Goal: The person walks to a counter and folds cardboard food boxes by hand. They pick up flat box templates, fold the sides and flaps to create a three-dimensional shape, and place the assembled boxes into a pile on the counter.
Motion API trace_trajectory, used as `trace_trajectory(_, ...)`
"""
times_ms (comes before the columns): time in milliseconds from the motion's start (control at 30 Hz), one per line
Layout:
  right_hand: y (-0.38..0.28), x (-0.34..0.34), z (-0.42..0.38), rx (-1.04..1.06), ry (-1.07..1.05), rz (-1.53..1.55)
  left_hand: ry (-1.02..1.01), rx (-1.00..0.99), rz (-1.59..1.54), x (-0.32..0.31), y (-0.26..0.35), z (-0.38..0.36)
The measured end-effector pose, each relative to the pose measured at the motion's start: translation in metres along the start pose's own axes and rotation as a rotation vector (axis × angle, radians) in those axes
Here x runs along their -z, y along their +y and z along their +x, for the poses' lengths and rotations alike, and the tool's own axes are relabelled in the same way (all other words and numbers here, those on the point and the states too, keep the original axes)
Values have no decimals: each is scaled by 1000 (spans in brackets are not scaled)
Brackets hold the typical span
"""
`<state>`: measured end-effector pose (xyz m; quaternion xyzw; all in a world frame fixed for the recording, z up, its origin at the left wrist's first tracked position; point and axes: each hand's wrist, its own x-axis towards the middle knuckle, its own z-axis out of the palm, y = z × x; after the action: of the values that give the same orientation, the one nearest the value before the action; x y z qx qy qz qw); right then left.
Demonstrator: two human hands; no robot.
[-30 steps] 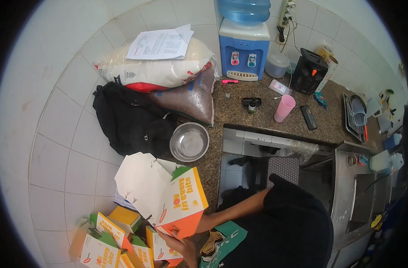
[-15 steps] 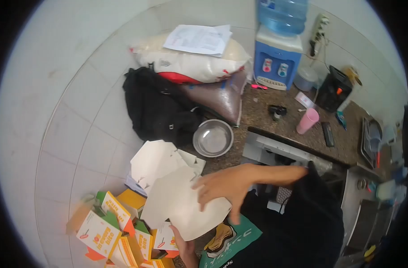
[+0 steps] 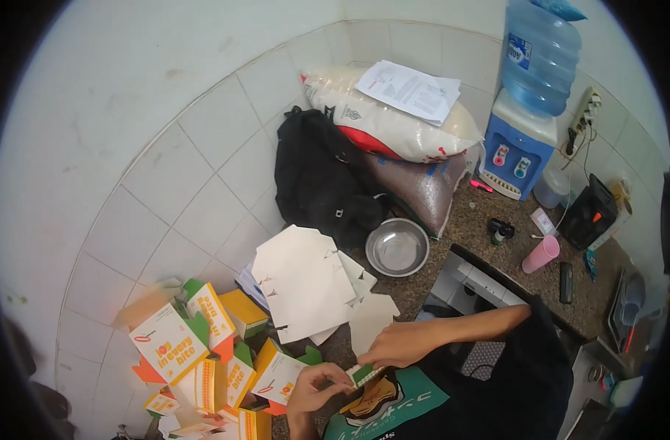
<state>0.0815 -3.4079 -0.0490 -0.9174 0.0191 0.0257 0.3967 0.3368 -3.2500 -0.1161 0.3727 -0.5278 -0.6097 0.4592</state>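
My right hand grips a flat cardboard box blank, its white inner face up. Along its near edge, a flap folded up shows green and white print between my hands. The thumb and fingers of my left hand pinch that flap's left end. Just beyond lies a stack of flat white box blanks with slots and notched corners. Left of my left hand is a pile of folded boxes, orange, white and green, printed "joy in every bite".
A metal bowl sits behind the blanks, beside a black bag and stacked sacks topped with papers. To the right are a blue water dispenser, a pink cup and a dark-edged opening in the counter.
My right hand has come down from over the blank to its near edge, and my left hand has moved to the flap. The blank is now turned nearer my body; the view has shifted.
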Motion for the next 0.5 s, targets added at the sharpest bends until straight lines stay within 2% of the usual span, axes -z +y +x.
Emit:
trace_trajectory(67, 18, -6, -2, 4, -54, 2, -99, -35, -112, 3, -4, -2)
trace_trajectory(133, 13, -1, 3, -2, -114, 17, -153, 201, -243, -4, 5, 1)
trace_trajectory(167, 6, -3, 12, -1, -173, -124, -151, 405, -420, -7, 5, 13)
trace_trajectory(200, -1, -3, 21, 3, -233, -262, -145, 405, -429, -12, 0, 22)
trace_trajectory(233, -3, -9, 26, 6, -243, -255, -242, 394, 14, -18, -7, 28)
trace_trajectory(267, -3, -16, 32, 26, -133, -272, -332, 368, 462, -21, -10, 33)
trace_trajectory(300, 0, -18, 35, 46, -19, -294, -333, 521, 603, -24, -2, 36)
trace_trajectory(333, 5, -14, 32, 52, -21, -298, -326, 520, 605, -19, -7, 32)
trace_trajectory(400, 20, -4, 12, 397, 503, -251, -246, 653, 199, -6, -29, 9)
trace_trajectory(433, 31, -11, 1, 410, 496, -256, -233, 645, 201, -4, -36, -1)
trace_trajectory(500, 49, -43, -14, 91, 769, 105, -25, 650, -204, -5, -49, -12)
